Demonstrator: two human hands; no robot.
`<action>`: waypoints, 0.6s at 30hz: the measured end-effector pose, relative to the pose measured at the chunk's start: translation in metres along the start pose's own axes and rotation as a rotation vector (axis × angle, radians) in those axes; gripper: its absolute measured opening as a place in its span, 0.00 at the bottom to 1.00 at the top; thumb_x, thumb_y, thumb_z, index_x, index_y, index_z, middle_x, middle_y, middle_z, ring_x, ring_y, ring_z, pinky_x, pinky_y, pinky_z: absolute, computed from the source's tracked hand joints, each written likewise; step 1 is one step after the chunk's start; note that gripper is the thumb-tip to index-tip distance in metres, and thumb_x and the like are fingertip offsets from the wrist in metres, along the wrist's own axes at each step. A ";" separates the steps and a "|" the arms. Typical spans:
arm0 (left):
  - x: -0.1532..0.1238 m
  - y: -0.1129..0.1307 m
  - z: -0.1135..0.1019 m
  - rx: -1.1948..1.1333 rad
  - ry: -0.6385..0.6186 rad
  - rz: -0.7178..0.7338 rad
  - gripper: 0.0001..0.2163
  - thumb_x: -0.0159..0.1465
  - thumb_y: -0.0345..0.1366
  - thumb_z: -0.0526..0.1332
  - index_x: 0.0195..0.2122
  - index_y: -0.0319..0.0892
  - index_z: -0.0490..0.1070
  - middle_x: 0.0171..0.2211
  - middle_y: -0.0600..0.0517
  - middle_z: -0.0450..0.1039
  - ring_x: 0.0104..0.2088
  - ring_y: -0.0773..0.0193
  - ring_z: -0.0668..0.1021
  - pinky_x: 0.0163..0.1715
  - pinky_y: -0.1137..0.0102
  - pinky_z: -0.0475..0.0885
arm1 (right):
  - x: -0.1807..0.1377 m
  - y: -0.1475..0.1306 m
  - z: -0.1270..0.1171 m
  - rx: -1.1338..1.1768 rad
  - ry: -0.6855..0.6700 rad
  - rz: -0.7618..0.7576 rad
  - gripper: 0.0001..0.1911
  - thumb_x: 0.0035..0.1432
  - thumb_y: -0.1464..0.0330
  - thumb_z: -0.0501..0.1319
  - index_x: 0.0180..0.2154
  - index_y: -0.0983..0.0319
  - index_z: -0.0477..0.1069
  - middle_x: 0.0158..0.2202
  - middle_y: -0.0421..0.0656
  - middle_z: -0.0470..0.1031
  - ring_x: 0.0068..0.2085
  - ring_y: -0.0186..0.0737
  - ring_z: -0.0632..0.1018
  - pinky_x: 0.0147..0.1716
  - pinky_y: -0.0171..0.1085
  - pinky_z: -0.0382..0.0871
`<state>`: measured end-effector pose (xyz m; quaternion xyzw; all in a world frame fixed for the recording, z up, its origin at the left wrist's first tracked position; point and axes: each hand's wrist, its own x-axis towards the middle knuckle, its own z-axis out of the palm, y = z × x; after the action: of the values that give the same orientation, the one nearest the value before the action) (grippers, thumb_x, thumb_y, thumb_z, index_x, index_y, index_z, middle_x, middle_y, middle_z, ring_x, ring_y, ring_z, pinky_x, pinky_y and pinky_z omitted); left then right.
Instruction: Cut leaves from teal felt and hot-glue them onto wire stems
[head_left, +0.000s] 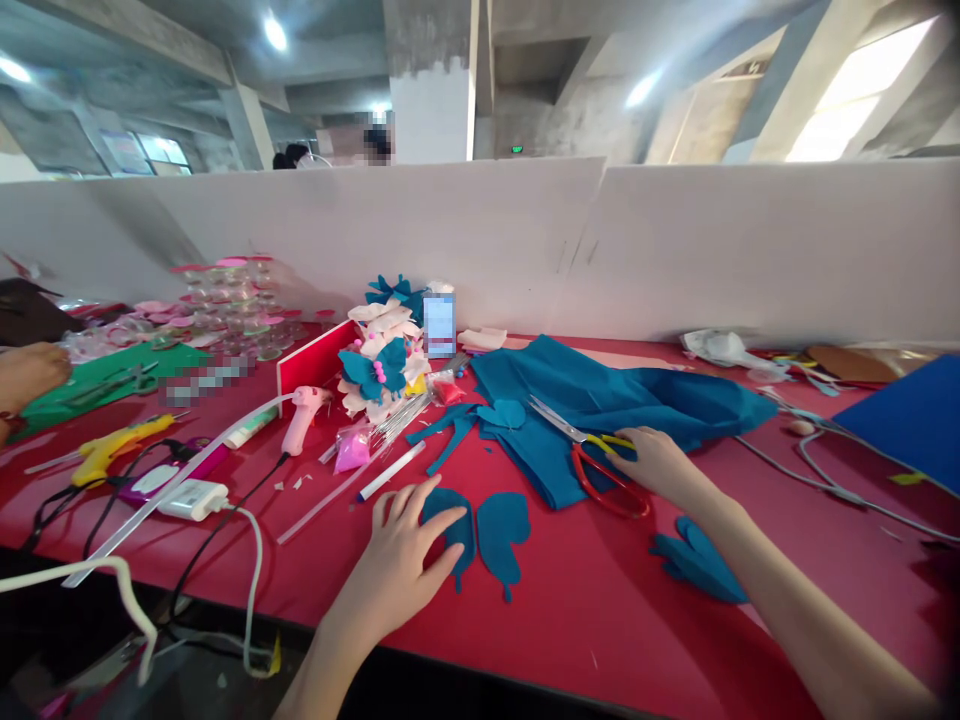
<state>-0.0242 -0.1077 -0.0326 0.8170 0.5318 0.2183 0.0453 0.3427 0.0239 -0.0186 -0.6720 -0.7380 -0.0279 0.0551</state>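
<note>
My left hand [412,550] rests with its fingers spread on a teal felt wing shape [450,525]. Just right of it lies a matching wing piece [504,535], a narrow gap between the two. Farther right, my right hand [652,462] is closed on the yellow-and-red handles of a pair of scissors [581,436]. The blades point away to the left, over a large teal felt sheet [592,385]. A small cut piece [502,413] and strips of the same felt [454,440] lie by the blade tips. More teal cut shapes [697,560] sit near my right forearm.
A pink glue gun [302,420], a white marker [391,472] and a phone [439,325] stand or lie beyond my left hand. Nearby are felt flowers with a teal butterfly [375,370]. Cables and a yellow glue gun [120,445] lie left, near another person's hand [34,375].
</note>
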 end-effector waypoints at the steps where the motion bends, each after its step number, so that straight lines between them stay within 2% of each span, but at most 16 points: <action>1: 0.001 -0.002 0.002 -0.016 0.022 -0.036 0.15 0.66 0.40 0.52 0.54 0.56 0.65 0.58 0.49 0.58 0.56 0.51 0.63 0.53 0.50 0.61 | 0.001 -0.001 -0.003 -0.012 -0.016 0.043 0.21 0.55 0.63 0.58 0.47 0.71 0.69 0.45 0.57 0.73 0.45 0.54 0.74 0.44 0.43 0.66; 4: 0.005 -0.005 0.006 -0.032 0.109 -0.218 0.16 0.65 0.45 0.52 0.52 0.48 0.66 0.51 0.46 0.63 0.52 0.50 0.67 0.50 0.50 0.64 | -0.001 -0.006 -0.008 -0.043 -0.053 0.128 0.20 0.54 0.61 0.58 0.43 0.70 0.70 0.40 0.57 0.74 0.41 0.55 0.76 0.38 0.43 0.66; 7: 0.010 -0.006 0.009 0.005 0.147 -0.344 0.21 0.60 0.51 0.56 0.48 0.43 0.67 0.48 0.43 0.64 0.50 0.45 0.67 0.45 0.49 0.66 | -0.007 -0.015 -0.006 0.027 -0.102 0.070 0.21 0.55 0.57 0.57 0.40 0.69 0.70 0.39 0.57 0.75 0.40 0.55 0.76 0.37 0.42 0.66; 12: 0.014 -0.005 0.011 -0.037 0.077 -0.386 0.15 0.57 0.49 0.60 0.35 0.42 0.69 0.44 0.44 0.66 0.48 0.46 0.69 0.44 0.51 0.66 | -0.012 -0.032 -0.003 0.109 -0.137 0.182 0.27 0.49 0.60 0.61 0.47 0.72 0.65 0.45 0.59 0.72 0.43 0.55 0.76 0.35 0.40 0.67; 16: 0.015 -0.005 0.015 -0.099 0.130 -0.413 0.15 0.55 0.46 0.61 0.38 0.42 0.68 0.44 0.44 0.67 0.47 0.47 0.71 0.43 0.53 0.69 | -0.014 -0.041 -0.008 0.119 -0.151 0.259 0.28 0.45 0.60 0.62 0.45 0.71 0.66 0.42 0.59 0.73 0.40 0.55 0.77 0.31 0.39 0.66; 18: 0.016 -0.003 0.015 -0.125 0.172 -0.422 0.14 0.54 0.46 0.63 0.36 0.42 0.69 0.43 0.44 0.68 0.47 0.46 0.72 0.43 0.52 0.69 | -0.016 -0.045 -0.010 0.117 -0.130 0.248 0.26 0.45 0.60 0.62 0.44 0.71 0.66 0.42 0.59 0.73 0.39 0.54 0.77 0.29 0.38 0.66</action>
<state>-0.0157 -0.0897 -0.0423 0.6616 0.6782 0.3053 0.0951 0.3002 0.0026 -0.0087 -0.7539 -0.6519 0.0656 0.0495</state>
